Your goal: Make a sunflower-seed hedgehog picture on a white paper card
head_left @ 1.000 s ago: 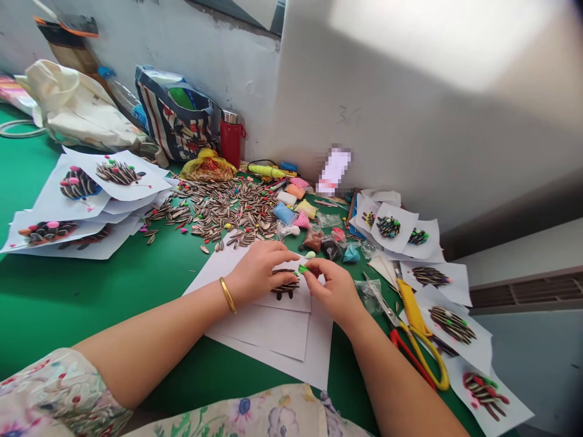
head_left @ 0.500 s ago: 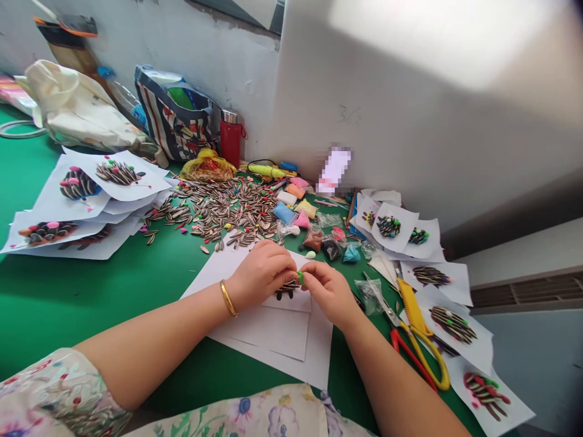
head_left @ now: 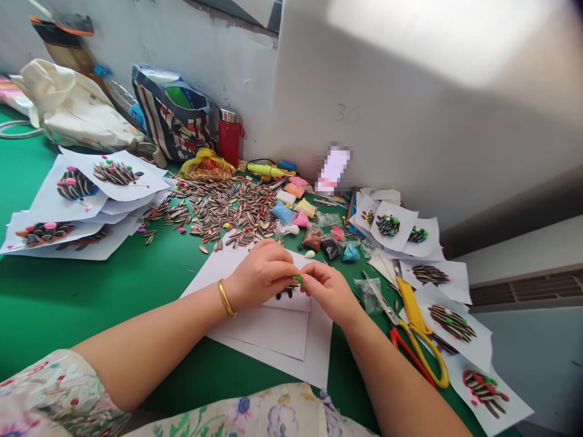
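A small bit of green modelling clay (head_left: 298,280) is pinched between my two hands. My left hand (head_left: 262,273), with a gold bangle at its wrist, has fingers and thumb closed on one side of it. From the other side, the thumb and fingers of my right hand (head_left: 330,291) grip it too. Just beneath lies a white card (head_left: 291,303) bearing a dark sunflower-seed figure (head_left: 286,294), mostly covered by my left hand. Larger white sheets (head_left: 273,334) lie under the card.
Loose sunflower seeds (head_left: 228,209) spread behind my hands. Bagged coloured clay lumps (head_left: 285,212) sit beyond, near a red bottle (head_left: 229,136). Scissors (head_left: 419,349) and a yellow cutter (head_left: 412,306) lie right. Finished seed cards are at left (head_left: 130,176) and right (head_left: 450,325).
The green clay looks longer and flatter between my fingertips, and my left fingers sit slightly lower over the seed figure. Both hands stay in nearly the same place.
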`<control>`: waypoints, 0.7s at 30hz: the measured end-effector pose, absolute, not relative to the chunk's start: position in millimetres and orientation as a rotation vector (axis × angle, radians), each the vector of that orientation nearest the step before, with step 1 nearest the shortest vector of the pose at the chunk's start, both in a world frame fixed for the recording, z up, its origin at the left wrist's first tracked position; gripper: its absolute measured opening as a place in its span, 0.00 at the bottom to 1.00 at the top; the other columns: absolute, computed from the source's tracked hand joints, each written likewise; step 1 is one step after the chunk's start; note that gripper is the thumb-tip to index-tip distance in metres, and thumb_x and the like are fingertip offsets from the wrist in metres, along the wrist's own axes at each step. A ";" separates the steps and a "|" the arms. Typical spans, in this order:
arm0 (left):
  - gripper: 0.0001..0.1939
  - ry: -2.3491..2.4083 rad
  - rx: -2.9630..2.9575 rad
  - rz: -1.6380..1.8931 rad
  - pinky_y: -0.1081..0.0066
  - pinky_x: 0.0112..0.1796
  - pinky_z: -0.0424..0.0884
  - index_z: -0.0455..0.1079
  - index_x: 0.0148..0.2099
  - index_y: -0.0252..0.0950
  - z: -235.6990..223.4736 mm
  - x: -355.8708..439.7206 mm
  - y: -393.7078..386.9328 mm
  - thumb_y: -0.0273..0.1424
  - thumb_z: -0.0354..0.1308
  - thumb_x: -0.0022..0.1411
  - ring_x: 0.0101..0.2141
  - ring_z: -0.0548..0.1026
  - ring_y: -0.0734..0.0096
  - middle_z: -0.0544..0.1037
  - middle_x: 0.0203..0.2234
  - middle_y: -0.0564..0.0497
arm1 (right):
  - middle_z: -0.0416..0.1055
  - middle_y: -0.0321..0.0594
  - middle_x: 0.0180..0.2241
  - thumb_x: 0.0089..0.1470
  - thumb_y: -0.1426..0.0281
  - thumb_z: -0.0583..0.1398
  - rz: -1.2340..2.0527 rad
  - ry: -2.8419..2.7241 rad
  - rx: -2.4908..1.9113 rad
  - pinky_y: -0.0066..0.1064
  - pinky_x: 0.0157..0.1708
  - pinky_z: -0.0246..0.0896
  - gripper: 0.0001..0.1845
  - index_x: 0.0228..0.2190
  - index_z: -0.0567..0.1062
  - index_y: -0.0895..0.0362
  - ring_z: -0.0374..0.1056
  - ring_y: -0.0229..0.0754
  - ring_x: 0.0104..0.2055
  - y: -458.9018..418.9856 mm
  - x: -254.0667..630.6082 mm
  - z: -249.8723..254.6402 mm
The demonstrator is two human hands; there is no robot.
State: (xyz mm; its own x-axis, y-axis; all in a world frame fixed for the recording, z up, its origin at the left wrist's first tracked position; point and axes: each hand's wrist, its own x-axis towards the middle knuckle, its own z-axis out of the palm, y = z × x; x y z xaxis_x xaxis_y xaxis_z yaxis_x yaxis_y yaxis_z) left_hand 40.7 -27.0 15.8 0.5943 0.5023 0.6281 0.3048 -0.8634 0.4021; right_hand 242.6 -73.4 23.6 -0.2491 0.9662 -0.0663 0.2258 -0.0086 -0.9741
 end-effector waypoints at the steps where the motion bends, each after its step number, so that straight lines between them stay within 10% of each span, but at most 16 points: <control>1: 0.08 0.665 2.565 1.133 0.62 0.43 0.64 0.76 0.40 0.41 16.2 40.8 -27.3 0.34 0.56 0.68 0.36 0.73 0.67 0.78 0.32 0.49 | 0.70 0.34 0.25 0.55 0.60 0.61 1.309 -1.551 -1.271 0.29 0.29 0.59 0.11 0.28 0.72 0.55 0.64 0.37 0.27 -73.3 242.6 23.4; 21: 0.12 0.716 2.640 0.991 0.62 0.42 0.63 0.70 0.34 0.37 19.7 41.4 -29.5 0.34 0.51 0.70 0.36 0.70 0.65 0.75 0.32 0.48 | 0.69 0.34 0.27 0.53 0.61 0.63 1.327 -1.487 -1.220 0.31 0.31 0.62 0.11 0.29 0.68 0.54 0.67 0.39 0.30 -74.2 241.6 20.9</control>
State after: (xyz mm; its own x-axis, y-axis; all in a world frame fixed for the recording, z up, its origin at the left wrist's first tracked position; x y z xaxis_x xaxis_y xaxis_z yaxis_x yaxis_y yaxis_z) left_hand 41.4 -29.5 19.7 0.6515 0.5189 0.5534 0.3621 -0.8537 0.3742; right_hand 241.6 -74.2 20.9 -0.2317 0.9718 -0.0439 0.1533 -0.0081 -0.9881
